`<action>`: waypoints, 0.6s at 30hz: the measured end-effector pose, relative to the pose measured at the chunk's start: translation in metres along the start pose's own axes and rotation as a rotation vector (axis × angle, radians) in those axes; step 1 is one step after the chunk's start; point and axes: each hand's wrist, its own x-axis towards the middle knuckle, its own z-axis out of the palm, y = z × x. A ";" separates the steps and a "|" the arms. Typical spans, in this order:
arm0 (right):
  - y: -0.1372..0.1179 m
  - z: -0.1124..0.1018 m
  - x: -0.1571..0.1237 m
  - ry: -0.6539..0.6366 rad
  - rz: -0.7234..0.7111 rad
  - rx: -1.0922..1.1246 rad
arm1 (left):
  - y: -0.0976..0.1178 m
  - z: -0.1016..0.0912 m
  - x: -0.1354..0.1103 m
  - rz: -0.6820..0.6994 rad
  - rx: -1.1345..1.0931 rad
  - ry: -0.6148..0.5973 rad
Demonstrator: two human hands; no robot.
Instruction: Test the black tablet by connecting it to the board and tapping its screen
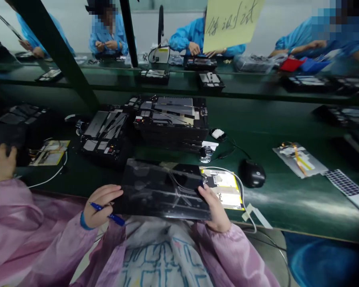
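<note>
I hold a flat black tablet panel (163,189) by both ends, just above the near edge of the green bench (287,119). My left hand (100,205) grips its left edge with closed fingers, and a blue pen (109,215) is tucked in the same hand. The fingers of my right hand (215,209) are closed on the panel's right edge. Thin cables show on the panel's glossy face. A yellow-labelled board (225,185) with a white cable (242,191) lies just past my right hand.
Opened black devices (170,115) are stacked behind the panel, with another (106,135) to their left. A black mouse (253,173) and a grey part with an orange ribbon (299,159) lie to the right. A neighbour's hand (0,163) in a pink sleeve is far left. Blue-coated people work opposite.
</note>
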 end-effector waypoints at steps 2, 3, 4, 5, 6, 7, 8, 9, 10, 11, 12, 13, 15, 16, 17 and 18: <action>-0.005 0.010 -0.001 -0.024 0.062 0.079 | -0.010 0.004 -0.008 0.041 0.050 -0.014; -0.008 0.012 0.000 -0.038 0.081 0.112 | -0.012 0.007 -0.013 0.059 0.070 -0.020; -0.010 0.013 0.000 -0.048 0.094 0.122 | -0.013 0.008 -0.017 0.072 0.085 -0.023; -0.011 0.013 0.001 -0.051 0.106 0.109 | -0.014 0.010 -0.020 0.078 0.100 -0.023; -0.012 0.012 0.003 -0.051 0.122 0.081 | -0.014 0.011 -0.023 0.074 0.117 -0.027; -0.013 0.011 0.004 -0.048 0.144 0.045 | -0.014 0.013 -0.024 0.068 0.136 -0.039; -0.014 0.009 0.006 -0.042 0.166 0.010 | -0.013 0.014 -0.024 0.066 0.154 -0.053; -0.014 0.008 0.008 -0.033 0.185 -0.017 | -0.013 0.015 -0.023 0.067 0.168 -0.069; -0.014 0.007 0.010 -0.022 0.197 -0.032 | -0.013 0.016 -0.022 0.067 0.177 -0.083; -0.013 0.007 0.012 -0.009 0.201 -0.043 | -0.014 0.016 -0.020 0.063 0.182 -0.094; -0.013 0.007 0.014 0.008 0.199 -0.056 | -0.014 0.017 -0.019 0.058 0.186 -0.105; -0.012 0.007 0.015 0.029 0.194 -0.070 | -0.015 0.017 -0.018 0.047 0.191 -0.116; -0.010 0.010 0.015 0.076 0.185 -0.097 | -0.017 0.017 -0.017 0.033 0.210 -0.132; -0.009 0.012 0.014 0.098 0.170 -0.118 | -0.018 0.017 -0.017 0.030 0.222 -0.133; -0.009 0.013 0.012 0.110 0.146 -0.147 | -0.019 0.017 -0.018 0.025 0.235 -0.128; -0.008 0.015 0.010 0.112 0.117 -0.182 | -0.020 0.017 -0.019 0.018 0.248 -0.117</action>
